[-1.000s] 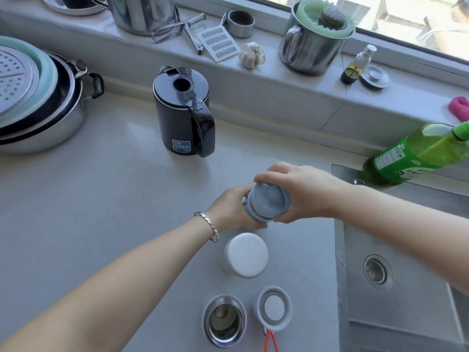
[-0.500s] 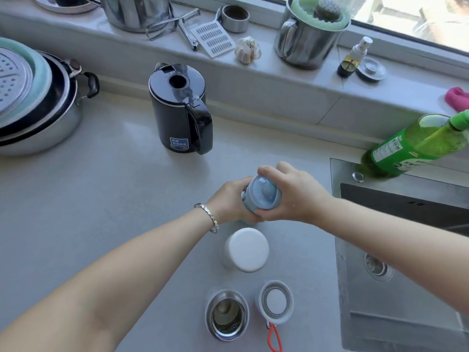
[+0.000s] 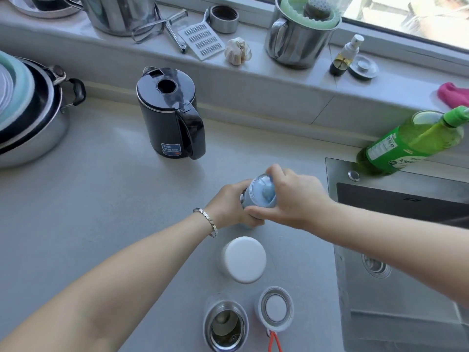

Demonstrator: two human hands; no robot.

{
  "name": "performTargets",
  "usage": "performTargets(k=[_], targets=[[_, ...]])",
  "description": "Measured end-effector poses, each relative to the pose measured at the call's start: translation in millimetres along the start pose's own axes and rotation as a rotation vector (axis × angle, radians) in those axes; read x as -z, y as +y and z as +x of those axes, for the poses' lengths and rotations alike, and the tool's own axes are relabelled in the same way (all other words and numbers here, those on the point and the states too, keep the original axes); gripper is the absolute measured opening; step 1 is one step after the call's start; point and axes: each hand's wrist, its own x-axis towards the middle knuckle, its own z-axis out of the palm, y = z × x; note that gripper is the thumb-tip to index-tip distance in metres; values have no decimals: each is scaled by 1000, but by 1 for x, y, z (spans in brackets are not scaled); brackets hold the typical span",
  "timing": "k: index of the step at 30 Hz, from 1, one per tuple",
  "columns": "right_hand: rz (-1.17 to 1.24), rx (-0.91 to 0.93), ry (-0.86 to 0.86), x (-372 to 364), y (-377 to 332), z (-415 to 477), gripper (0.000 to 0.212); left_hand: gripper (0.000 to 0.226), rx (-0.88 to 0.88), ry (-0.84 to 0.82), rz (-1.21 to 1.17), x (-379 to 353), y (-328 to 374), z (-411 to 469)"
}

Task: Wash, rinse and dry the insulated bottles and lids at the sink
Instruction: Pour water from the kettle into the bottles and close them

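A light blue insulated bottle (image 3: 247,203) stands on the grey counter (image 3: 106,199) left of the sink. My left hand (image 3: 228,205) grips its body from the left. My right hand (image 3: 294,196) curls around its blue lid (image 3: 262,190) from the right. Nearer to me stands a white capped bottle (image 3: 243,259). In front of that are an open steel bottle (image 3: 225,326) and an upturned white lid (image 3: 276,308) with an orange loop (image 3: 274,342).
The steel sink (image 3: 396,301) with its drain lies at the right. A green detergent bottle (image 3: 411,142) stands at its back corner. A black kettle (image 3: 170,113) is behind my hands, stacked pots (image 3: 28,115) at far left. The sill holds a steel mug (image 3: 297,39), garlic and a spray bottle.
Both hands have kept hold of the blue bottle and lid. My right hand has shifted round the lid, whose top now tilts more to the left.
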Motion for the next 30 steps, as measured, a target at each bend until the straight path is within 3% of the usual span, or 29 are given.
performTargets(k=[2, 5, 7, 10, 15, 18, 20, 21, 23, 25, 26, 28, 30], targets=[[78, 27, -105, 4, 3, -2, 75, 59, -2, -13, 12, 0, 0, 0], [178, 227, -238, 17, 11, 0, 74, 56, -5, -11, 74, 1, 0, 1], [104, 150, -97, 8, 4, -4, 63, 55, -3, -13, 55, 1, 3, -1], [98, -81, 66, -1, -8, -2, 69, 57, -12, -20, 19, 1, 6, -2], [427, 294, -269, 9, 20, 1, 79, 54, 17, -20, 41, 2, 7, -4], [505, 179, -34, -15, 10, -5, 60, 56, 8, -15, 60, 2, 9, -5], [395, 6, 232, -27, -6, -7, 64, 60, 3, -22, 64, 3, 10, -5], [333, -31, 269, -24, -8, -5, 68, 61, 6, -24, 60, 4, 11, -5], [305, 42, 114, -12, 0, -1, 68, 63, 3, -24, 51, 4, 10, -5], [384, 251, -144, -2, 16, 0, 74, 64, -10, -24, 68, 4, 10, -7], [420, 341, -187, -1, 22, 1, 75, 63, -14, -24, 78, 4, 10, -7], [502, 386, -135, -9, 25, -1, 71, 59, -11, -14, 72, 4, 13, -8], [539, 303, -8, -27, 19, -6, 67, 54, -5, 1, 49, 3, 14, -8]])
